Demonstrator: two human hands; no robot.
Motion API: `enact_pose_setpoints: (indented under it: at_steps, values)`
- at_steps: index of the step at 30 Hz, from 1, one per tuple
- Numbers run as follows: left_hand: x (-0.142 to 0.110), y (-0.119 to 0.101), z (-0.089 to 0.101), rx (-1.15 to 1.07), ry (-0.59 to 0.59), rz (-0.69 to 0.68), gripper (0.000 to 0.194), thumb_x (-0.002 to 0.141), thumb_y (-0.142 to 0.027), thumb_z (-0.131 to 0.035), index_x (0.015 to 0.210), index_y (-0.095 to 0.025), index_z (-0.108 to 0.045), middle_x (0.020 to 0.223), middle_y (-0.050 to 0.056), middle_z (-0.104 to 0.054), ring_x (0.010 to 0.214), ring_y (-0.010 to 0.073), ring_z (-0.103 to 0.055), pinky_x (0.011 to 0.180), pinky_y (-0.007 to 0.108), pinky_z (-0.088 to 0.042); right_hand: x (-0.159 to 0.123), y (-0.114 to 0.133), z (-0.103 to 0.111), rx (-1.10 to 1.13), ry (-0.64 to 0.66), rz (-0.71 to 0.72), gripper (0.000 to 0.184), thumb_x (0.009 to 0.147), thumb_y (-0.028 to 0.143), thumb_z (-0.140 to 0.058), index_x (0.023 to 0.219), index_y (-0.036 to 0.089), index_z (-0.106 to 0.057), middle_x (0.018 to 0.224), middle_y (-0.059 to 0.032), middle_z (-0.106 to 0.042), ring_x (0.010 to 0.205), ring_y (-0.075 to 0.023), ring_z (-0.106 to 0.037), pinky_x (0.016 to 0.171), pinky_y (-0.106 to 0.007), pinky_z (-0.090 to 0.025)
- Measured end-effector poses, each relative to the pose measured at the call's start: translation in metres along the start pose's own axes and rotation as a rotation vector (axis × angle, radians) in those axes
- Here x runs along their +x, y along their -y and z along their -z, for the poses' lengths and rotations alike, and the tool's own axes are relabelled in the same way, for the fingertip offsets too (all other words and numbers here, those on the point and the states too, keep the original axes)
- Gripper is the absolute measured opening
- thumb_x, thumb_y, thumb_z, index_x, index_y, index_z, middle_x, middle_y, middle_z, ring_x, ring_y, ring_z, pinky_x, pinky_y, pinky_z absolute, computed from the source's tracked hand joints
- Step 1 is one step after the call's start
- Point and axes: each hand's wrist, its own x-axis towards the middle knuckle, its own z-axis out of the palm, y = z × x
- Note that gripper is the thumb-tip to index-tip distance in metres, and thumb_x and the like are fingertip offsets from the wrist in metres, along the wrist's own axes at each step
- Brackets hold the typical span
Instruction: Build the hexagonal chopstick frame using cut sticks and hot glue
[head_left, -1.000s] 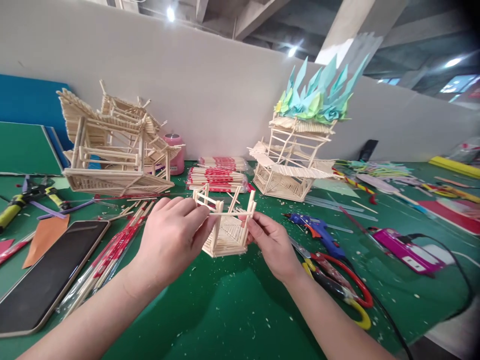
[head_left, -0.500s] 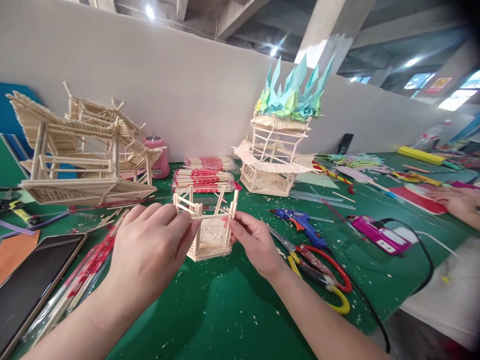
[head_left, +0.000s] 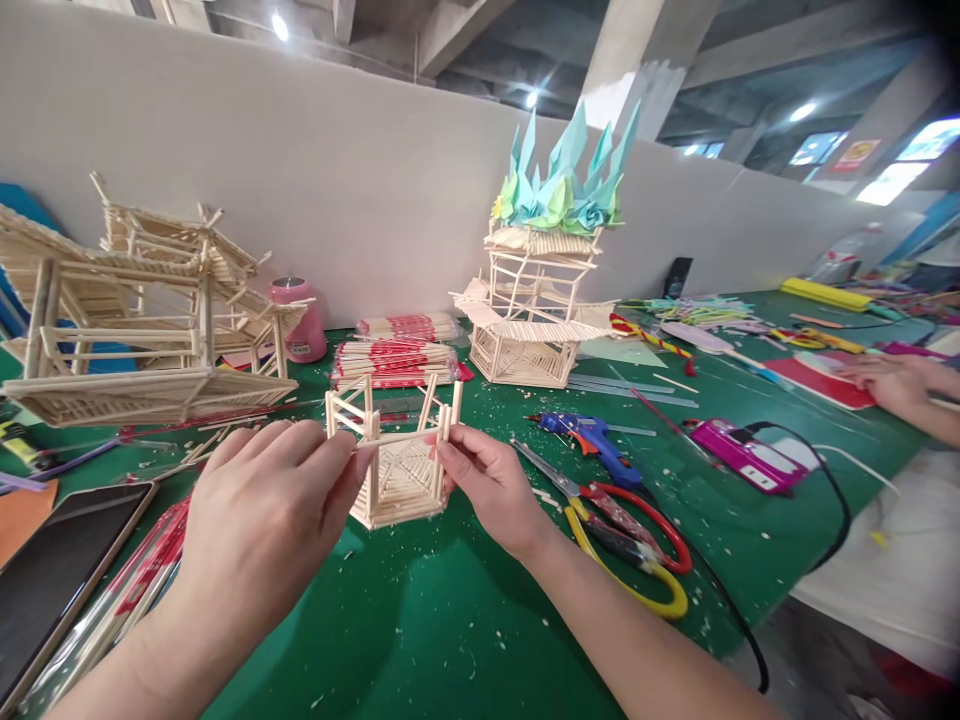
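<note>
Pale wooden sticks make up a small, open-topped polygonal frame (head_left: 409,478) between the two hands, low over the green tabletop (head_left: 450,650) (whether its base touches, I cannot tell). The left hand (head_left: 274,505) has thumb and fingers pinched on one end of a thin pale crossbar stick (head_left: 405,436) at the frame's near side; the right hand (head_left: 491,485) is clamped on the near right corner. To the right lie a blue glue gun (head_left: 596,442) and silver-bladed, red-handled scissors (head_left: 547,468). Red-banded packets of pale sticks (head_left: 397,360) sit behind.
</note>
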Motion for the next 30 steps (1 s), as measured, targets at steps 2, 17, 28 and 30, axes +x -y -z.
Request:
enact_pose_setpoints:
  at_steps: [2, 17, 28, 30]
  values:
    - [0.0003, 0.0006, -0.0008, -0.004, -0.003, 0.002, 0.032, 0.088, -0.033, -0.045, 0.065, -0.019, -0.063, 0.057, 0.004, -0.058, 0.054, 0.0219, -0.056, 0.052, 0.035, -0.035, -0.0003, 0.0008, 0.0004, 0.0, 0.006, 0.001, 0.022, 0.086, 0.039, -0.051, 0.081, 0.018, -0.058, 0.066, 0.0028, -0.046, 0.055, -0.0098, -0.041, 0.053, -0.024, -0.035]
    - [0.0002, 0.0018, -0.0008, 0.01, 0.003, -0.016, 0.031, 0.087, -0.032, -0.046, 0.063, -0.02, -0.062, 0.056, 0.004, -0.057, 0.053, 0.0225, -0.054, 0.052, 0.036, -0.034, -0.0006, 0.0057, 0.0017, -0.101, -0.006, 0.021, 0.028, 0.088, 0.041, -0.047, 0.073, 0.019, -0.055, 0.073, 0.0003, -0.047, 0.068, -0.0128, -0.044, 0.061, -0.026, -0.038]
    - [0.0002, 0.0009, -0.0005, 0.016, -0.004, -0.024, 0.029, 0.087, -0.03, -0.048, 0.065, -0.02, -0.063, 0.055, 0.004, -0.057, 0.053, 0.0223, -0.054, 0.053, 0.037, -0.035, 0.0003, 0.0043, 0.0013, -0.152, -0.043, 0.035, 0.029, 0.088, 0.041, -0.046, 0.075, 0.019, -0.058, 0.073, -0.0007, -0.05, 0.069, -0.014, -0.048, 0.062, -0.027, -0.04]
    - [-0.0005, 0.0009, -0.0002, 0.008, 0.0, -0.026, 0.027, 0.086, -0.029, -0.049, 0.065, -0.019, -0.063, 0.057, 0.005, -0.058, 0.055, 0.0227, -0.056, 0.054, 0.037, -0.036, 0.0005, 0.0049, 0.0012, -0.164, -0.05, 0.04, 0.029, 0.088, 0.041, -0.047, 0.074, 0.018, -0.058, 0.073, -0.0009, -0.051, 0.069, -0.014, -0.048, 0.062, -0.027, -0.04]
